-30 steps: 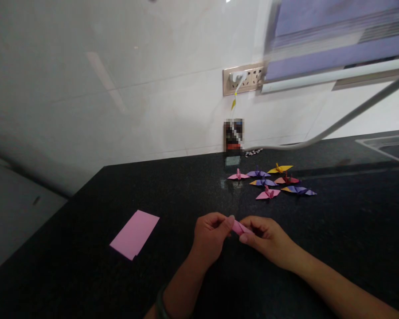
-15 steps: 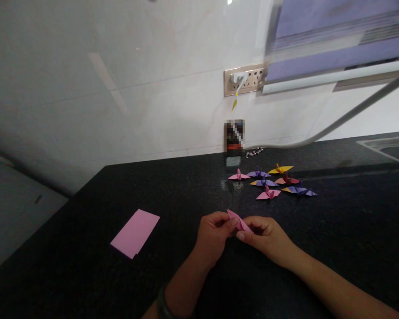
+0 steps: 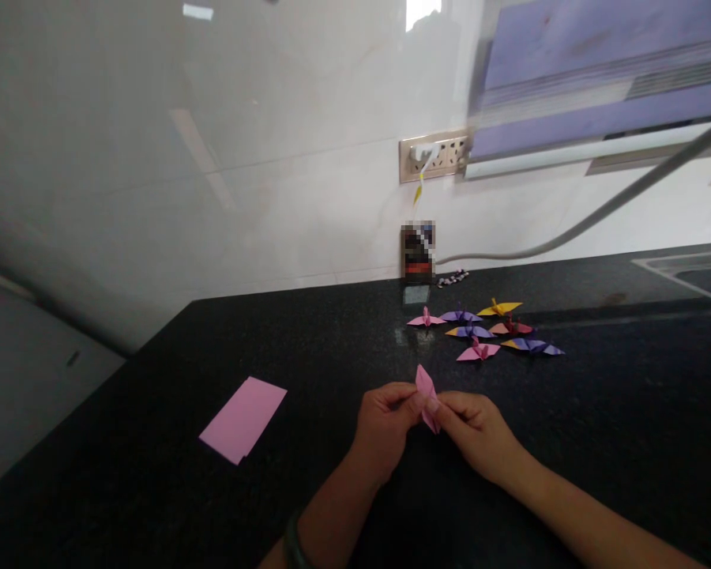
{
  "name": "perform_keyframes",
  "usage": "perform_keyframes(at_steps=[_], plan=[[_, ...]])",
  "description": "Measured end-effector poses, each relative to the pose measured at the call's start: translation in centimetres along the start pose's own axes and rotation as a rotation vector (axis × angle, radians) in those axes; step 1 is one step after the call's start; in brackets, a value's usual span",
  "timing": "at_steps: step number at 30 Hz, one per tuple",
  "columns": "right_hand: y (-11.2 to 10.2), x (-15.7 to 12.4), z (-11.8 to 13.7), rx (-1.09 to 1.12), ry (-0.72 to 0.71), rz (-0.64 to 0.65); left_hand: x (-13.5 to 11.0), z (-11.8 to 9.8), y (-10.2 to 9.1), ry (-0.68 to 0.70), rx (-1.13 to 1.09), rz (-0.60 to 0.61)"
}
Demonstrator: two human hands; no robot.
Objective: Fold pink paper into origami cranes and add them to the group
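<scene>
A folded pink origami paper [image 3: 425, 382], narrow and pointed at both ends, is held above the dark counter. My left hand [image 3: 385, 427] pinches it from the left between thumb and fingers. From the right, my right hand [image 3: 474, 431] grips the same paper, its thumb close to the left thumb at the middle of the folds. Fingertips behind the paper are hidden. Beyond my hands lie several finished paper cranes: a pink crane [image 3: 479, 352] nearest, a yellow crane [image 3: 498, 308] farthest back, a red crane [image 3: 511, 328] and some purple ones [image 3: 533, 346].
Pink paper sheets [image 3: 244, 419] lie on the black counter [image 3: 154, 474] to the left. Against the tiled wall stands a blurred-out device [image 3: 418, 251], with a beaded strap [image 3: 453, 278] beside it. A grey hose [image 3: 569, 239] runs rightward. Wall sockets [image 3: 435, 156] hold a plug.
The pink folded paper has turned more upright in my fingers. My right thumb has moved up onto its middle, near the left thumb. The camera view has shifted slightly.
</scene>
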State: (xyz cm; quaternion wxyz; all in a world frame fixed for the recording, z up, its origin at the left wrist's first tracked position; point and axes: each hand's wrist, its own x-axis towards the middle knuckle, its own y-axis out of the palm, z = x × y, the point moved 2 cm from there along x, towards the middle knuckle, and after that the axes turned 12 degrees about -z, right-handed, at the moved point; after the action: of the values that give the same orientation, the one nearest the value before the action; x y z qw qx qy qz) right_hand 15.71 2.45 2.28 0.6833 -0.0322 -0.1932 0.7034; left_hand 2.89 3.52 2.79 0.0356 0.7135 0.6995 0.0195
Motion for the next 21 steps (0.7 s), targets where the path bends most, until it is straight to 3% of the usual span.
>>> perform_keyframes(at_steps=[6, 12, 21], plan=[[-0.1, 0.1, -0.2, -0.022, -0.001, -0.098, 0.2, 1.0, -0.5, 0.001, 0.081, -0.081], [-0.3, 0.0, -0.7, 0.000, 0.024, -0.183, -0.1, 1.2, 0.3, -0.111, -0.019, 0.002], [-0.4, 0.0, 0.0, 0.206, 0.089, -0.189, -0.3, 1.0, 0.5, -0.259, -0.182, 0.023]])
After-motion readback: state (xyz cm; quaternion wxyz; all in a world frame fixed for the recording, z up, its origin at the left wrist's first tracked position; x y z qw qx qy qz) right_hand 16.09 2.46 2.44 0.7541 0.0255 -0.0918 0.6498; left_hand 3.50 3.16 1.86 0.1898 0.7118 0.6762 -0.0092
